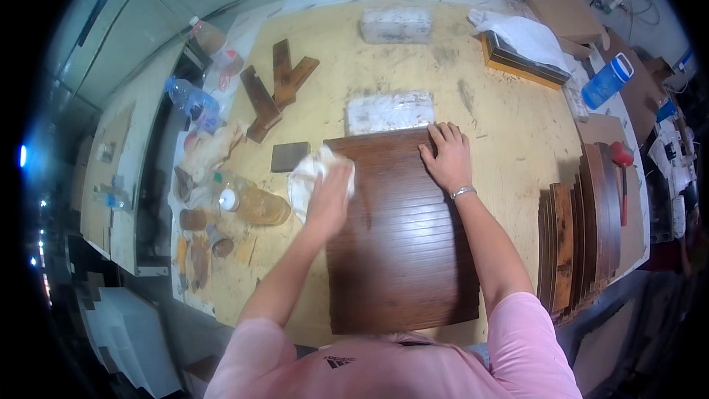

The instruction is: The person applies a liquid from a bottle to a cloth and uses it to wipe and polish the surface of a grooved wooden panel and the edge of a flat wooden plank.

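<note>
Cloth point(301, 181) clasped in left hand point(331, 196); right hand point(450, 160) splayed on board point(402, 258); shirt point(413, 373) bears logo point(340, 362).

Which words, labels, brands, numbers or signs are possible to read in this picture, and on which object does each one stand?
Pink shirt: dark lettering with a striped emblem on the chest; I do not reproduce its wording.
Bottle with reddish markings: too small and blurred to read.
Blue-capped clear bottle: markings too blurred to read.
Brown panel and white cloth: no writing visible.
</note>
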Available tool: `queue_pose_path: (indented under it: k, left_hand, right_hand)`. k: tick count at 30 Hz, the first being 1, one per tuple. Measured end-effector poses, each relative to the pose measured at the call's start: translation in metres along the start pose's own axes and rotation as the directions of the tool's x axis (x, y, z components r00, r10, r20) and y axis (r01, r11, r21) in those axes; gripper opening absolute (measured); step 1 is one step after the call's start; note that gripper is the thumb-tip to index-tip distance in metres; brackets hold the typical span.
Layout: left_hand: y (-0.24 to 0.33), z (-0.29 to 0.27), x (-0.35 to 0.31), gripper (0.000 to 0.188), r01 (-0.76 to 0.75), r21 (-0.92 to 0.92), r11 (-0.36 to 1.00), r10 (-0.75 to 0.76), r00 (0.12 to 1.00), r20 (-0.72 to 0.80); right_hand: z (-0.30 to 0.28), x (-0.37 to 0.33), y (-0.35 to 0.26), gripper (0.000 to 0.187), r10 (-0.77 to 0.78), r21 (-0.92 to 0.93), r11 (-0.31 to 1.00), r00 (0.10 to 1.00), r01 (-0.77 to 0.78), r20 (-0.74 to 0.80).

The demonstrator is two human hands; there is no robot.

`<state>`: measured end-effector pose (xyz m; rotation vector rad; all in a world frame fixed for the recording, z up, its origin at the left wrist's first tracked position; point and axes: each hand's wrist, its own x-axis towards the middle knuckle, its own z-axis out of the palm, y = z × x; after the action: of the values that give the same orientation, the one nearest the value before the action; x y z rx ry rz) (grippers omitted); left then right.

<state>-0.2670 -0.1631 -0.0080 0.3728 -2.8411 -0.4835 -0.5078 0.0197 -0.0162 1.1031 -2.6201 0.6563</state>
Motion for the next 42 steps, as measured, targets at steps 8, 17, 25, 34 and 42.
queue_pose_path:
  k: [8, 17, 25, 34, 42]
  left_hand:
    - [-0.019, -0.011, 0.057, 0.049, 0.097, -0.101, 0.990, -0.097, 0.995, 0.000]
    - [0.040, 0.009, 0.030, 0.040, -0.196, -0.170, 0.966, 0.197, 0.980, -0.016]
    - [0.062, 0.002, -0.013, 0.047, -0.169, -0.168, 0.971, 0.198, 0.964, 0.176]
    - [0.060, 0.015, 0.061, 0.049, -0.165, -0.188, 0.968, 0.194, 0.970, 0.147]
    - [0.090, 0.014, 0.066, 0.056, -0.270, -0.156, 0.950, 0.305, 0.909, 0.285]
  right_hand:
    - [-0.006, 0.002, -0.004, 0.042, 0.014, 0.166, 0.986, 1.000, -0.013, -0.007]
    - [-0.003, 0.002, 0.004, 0.037, -0.004, 0.222, 0.975, 0.996, 0.023, -0.087]
    - [-0.010, 0.005, 0.008, 0.037, -0.009, 0.215, 0.976, 0.994, 0.033, -0.113]
    - [-0.009, 0.008, 0.021, 0.046, 0.113, 0.401, 0.909, 0.993, -0.115, 0.031]
    - [0.029, 0.000, 0.077, 0.046, 0.225, 0.924, 0.218, 0.937, -0.315, 0.267]
